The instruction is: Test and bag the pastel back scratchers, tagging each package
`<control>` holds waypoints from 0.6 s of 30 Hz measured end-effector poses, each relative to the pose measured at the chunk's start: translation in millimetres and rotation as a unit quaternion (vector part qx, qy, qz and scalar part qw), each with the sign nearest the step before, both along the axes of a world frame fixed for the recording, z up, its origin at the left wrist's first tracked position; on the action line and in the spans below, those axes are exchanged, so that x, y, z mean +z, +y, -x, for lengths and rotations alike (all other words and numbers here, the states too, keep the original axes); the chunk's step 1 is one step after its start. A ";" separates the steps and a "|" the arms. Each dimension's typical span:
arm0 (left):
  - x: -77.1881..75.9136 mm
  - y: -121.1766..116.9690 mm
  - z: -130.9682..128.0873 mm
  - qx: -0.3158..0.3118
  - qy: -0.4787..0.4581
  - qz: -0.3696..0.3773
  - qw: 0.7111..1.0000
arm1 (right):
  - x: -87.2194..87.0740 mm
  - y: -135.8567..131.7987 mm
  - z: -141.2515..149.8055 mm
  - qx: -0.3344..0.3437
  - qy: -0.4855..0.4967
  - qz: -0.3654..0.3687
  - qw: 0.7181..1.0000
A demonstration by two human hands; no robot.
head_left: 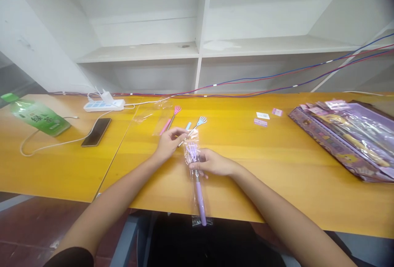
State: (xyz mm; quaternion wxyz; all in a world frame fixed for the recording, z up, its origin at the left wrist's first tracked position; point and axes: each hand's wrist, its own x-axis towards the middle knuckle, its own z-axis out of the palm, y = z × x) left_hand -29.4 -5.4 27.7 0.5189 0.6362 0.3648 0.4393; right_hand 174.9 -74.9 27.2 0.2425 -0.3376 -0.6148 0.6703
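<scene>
A purple back scratcher (200,203) in a clear plastic sleeve (193,135) lies between my hands, its handle end reaching past the table's front edge. My right hand (212,162) grips it around the metal neck below the claw head. With finger and thumb, my left hand (171,140) pinches the upper end of the sleeve. Just beyond, a blue back scratcher (201,121) lies on the table, partly hidden by my left hand. Further left rests a pink back scratcher (177,110), its lower part also near that hand.
At left are a green bottle (43,117), a phone (96,132) and a white power strip (104,105) with cables. At right lie small labels (260,122) and a purple box (335,144) holding wrapped items. White shelves (138,51) rise behind the table.
</scene>
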 end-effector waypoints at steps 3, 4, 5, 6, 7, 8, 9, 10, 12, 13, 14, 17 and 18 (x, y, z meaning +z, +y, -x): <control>1.1 1.9 0.9 0.027 -0.008 -0.011 1.000 | 1.6 -2.5 1.0 0.019 -0.017 -0.005 1.000; 1.9 2.6 1.3 0.032 -0.019 -0.012 0.999 | 1.6 -3.1 1.6 0.027 -0.023 -0.010 0.999; 2.7 3.1 1.6 0.034 -0.032 -0.011 0.999 | 1.1 -3.4 2.4 0.035 -0.029 -0.016 0.999; 3.2 3.5 1.8 0.031 -0.046 -0.008 0.998 | 0.0 -3.4 3.3 0.038 -0.032 -0.024 0.998; 3.4 3.7 1.8 0.027 -0.059 -0.005 0.998 | -1.6 -2.9 4.3 0.032 -0.029 -0.032 0.999; 3.2 3.5 1.4 0.020 -0.071 -0.004 0.997 | -3.8 -2.0 5.3 0.014 -0.020 -0.042 0.999; 2.6 3.0 0.8 0.012 -0.080 -0.002 0.997 | -6.2 -0.7 6.1 -0.018 -0.003 -0.051 0.999; 1.6 1.9 -0.3 0.003 -0.088 -0.001 0.996 | -8.6 1.0 6.7 -0.058 0.017 -0.057 0.997; -1.0 -1.4 -3.2 -0.013 -0.095 0.002 0.995 | -12.6 5.1 6.3 -0.142 0.058 -0.065 0.986; -2.4 -3.5 -4.8 -0.021 -0.092 0.003 0.996 | -13.8 7.1 5.3 -0.176 0.070 -0.068 0.980; -3.7 -5.6 -6.3 -0.031 -0.086 0.003 0.996 | -14.3 9.0 4.0 -0.198 0.073 -0.073 0.975; -5.9 -10.7 -9.1 -0.052 -0.066 -0.004 0.996 | -13.3 13.3 -0.1 -0.227 0.048 -0.089 0.969; -6.0 -11.7 -9.3 -0.054 -0.060 -0.005 0.997 | -12.6 14.4 -0.7 -0.236 0.042 -0.091 0.966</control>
